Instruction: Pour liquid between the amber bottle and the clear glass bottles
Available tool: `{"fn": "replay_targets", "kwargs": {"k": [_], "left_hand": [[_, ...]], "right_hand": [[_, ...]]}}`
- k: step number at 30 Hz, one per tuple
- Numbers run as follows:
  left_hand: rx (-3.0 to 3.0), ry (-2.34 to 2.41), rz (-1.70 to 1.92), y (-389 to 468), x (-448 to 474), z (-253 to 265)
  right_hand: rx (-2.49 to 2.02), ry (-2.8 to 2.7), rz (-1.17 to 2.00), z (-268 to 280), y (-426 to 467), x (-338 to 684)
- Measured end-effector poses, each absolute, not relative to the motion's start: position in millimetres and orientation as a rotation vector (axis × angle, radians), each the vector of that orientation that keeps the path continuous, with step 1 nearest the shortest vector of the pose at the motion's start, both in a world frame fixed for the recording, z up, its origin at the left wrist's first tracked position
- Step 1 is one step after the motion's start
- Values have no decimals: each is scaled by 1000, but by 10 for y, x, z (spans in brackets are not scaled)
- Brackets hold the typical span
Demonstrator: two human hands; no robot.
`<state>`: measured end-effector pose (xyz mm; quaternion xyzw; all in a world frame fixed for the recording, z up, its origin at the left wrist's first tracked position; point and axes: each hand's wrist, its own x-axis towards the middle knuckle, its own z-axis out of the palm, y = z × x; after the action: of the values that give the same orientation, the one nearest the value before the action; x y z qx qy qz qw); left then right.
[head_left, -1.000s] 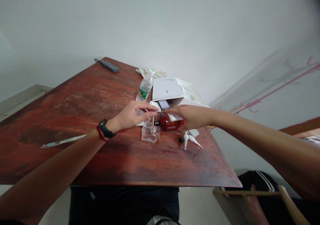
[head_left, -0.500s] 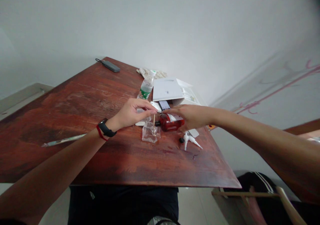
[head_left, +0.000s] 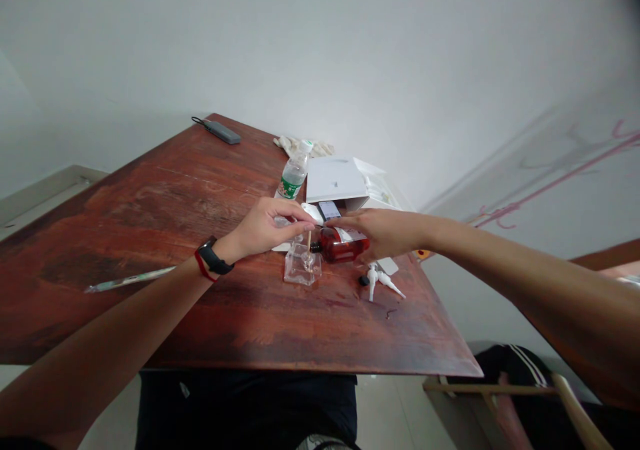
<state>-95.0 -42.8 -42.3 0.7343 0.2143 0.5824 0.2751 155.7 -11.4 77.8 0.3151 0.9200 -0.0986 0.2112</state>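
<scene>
My left hand [head_left: 277, 225], wearing a black wristband, pinches the top of a thin wooden stick [head_left: 309, 239]. The stick stands upright, its lower end down in a clear, angular plastic container [head_left: 299, 271] on the table. A bottle of red liquid [head_left: 341, 245] with a pale label lies tipped on its side in my right hand [head_left: 387, 233]. Its dark neck points left, over the container and close beside the stick. Whether liquid is flowing out is too small to make out. Part of the bottle's base is hidden by my right hand.
Behind my hands stand a clear bottle with a green label [head_left: 291, 178] and a white box [head_left: 336, 180], with a phone [head_left: 329, 210] nearby. White pump heads [head_left: 380, 282] and a black cap [head_left: 363, 281] lie right. A pen-like stick [head_left: 130, 279] and a grey device [head_left: 223, 132] lie left.
</scene>
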Motion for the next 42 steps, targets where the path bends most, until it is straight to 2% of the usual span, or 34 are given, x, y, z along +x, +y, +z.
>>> {"fn": "replay_targets", "kwargs": {"k": [42], "left_hand": [[1987,583,1577,-420,-950,-435]], "right_hand": [[817,2577,-189,821,-104,1510]]}}
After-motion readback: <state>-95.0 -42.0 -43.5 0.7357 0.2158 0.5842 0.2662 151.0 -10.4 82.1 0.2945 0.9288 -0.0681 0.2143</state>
